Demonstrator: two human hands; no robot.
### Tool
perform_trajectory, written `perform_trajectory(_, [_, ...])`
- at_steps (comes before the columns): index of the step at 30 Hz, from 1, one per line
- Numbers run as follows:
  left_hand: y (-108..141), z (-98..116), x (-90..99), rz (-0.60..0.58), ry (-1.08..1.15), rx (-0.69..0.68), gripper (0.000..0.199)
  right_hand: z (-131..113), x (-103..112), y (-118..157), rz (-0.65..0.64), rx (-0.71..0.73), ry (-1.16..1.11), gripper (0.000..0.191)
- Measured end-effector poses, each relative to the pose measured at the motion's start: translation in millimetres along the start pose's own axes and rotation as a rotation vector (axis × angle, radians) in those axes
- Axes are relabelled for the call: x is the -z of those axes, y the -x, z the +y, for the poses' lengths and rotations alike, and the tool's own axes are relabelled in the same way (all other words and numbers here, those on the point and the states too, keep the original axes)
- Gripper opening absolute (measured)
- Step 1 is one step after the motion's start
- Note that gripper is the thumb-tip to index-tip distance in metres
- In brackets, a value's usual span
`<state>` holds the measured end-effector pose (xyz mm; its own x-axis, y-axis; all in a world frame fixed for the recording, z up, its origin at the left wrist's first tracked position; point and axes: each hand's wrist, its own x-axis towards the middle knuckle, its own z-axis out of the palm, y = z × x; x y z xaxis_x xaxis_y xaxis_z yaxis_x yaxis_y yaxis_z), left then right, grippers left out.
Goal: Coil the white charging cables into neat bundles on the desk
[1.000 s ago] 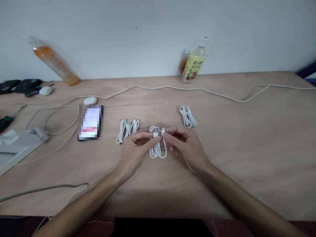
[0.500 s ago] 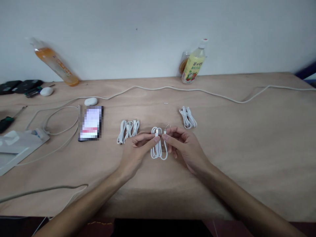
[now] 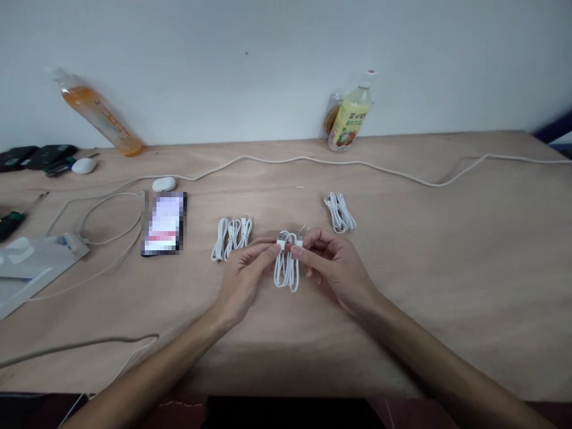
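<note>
A coiled white USB cable (image 3: 286,277) hangs between my two hands over the middle of the table. My left hand (image 3: 245,274) is closed, pinching it beside a metal-tipped USB plug (image 3: 281,239). On the other side, my right hand (image 3: 337,262) pinches the cable by its other end, where another connector (image 3: 299,239) shows. A thin wire-like strip (image 3: 304,230) sticks up at the right fingertips; its kind is unclear. Several bundled white cables (image 3: 232,235) lie just beyond my left hand. Past my right hand rests more bundled white cable (image 3: 340,213).
A phone (image 3: 164,223) and a white case (image 3: 164,184) lie left. Against the wall lean an orange drink bottle (image 3: 100,116) and a yellow-labelled bottle (image 3: 351,116). A long white cord (image 3: 308,158) crosses the table's back. A white plastic bag (image 3: 40,262) lies far left.
Both connectors have turned in my fingers, and the left plug's metal face now shows more. The coil's hanging loops have drawn closer together. My hands have barely shifted.
</note>
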<state>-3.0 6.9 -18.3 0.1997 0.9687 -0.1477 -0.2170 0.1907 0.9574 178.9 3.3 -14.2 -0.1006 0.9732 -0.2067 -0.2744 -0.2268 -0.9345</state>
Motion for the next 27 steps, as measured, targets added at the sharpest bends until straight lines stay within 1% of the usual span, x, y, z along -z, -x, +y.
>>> perform_trajectory(3, [0, 1, -0.1, -0.029, 0.002, -0.011, 0.022, 0, 0, 0, 0.017, 0.010, 0.010, 0.043])
perform_trajectory(10, [1, 5, -1.1, -0.159, -0.098, -0.075, 0.024, -4, 0, 1, 0.068, 0.077, 0.084, 0.043])
perform_trajectory(13, [1, 4, -1.2, -0.180, -0.062, -0.062, 0.023, -3, 1, 1, 0.097, 0.089, 0.122, 0.040])
perform_trajectory(17, [1, 2, -1.2, -0.180, 0.016, -0.017, 0.025, -2, 1, 1, 0.107, 0.107, 0.126, 0.037])
perform_trajectory(21, [3, 4, -3.7, -0.148, 0.074, 0.054, 0.028, -3, 2, 2, 0.113, 0.106, 0.159, 0.036])
perform_trajectory(24, [3, 8, -7.1, -0.132, 0.162, 0.096, 0.030, -4, 2, 3, 0.120, 0.125, 0.161, 0.031])
perform_trajectory(27, [3, 11, -10.0, -0.133, 0.236, 0.115, 0.028, -6, 2, 4, 0.117, 0.134, 0.162, 0.025])
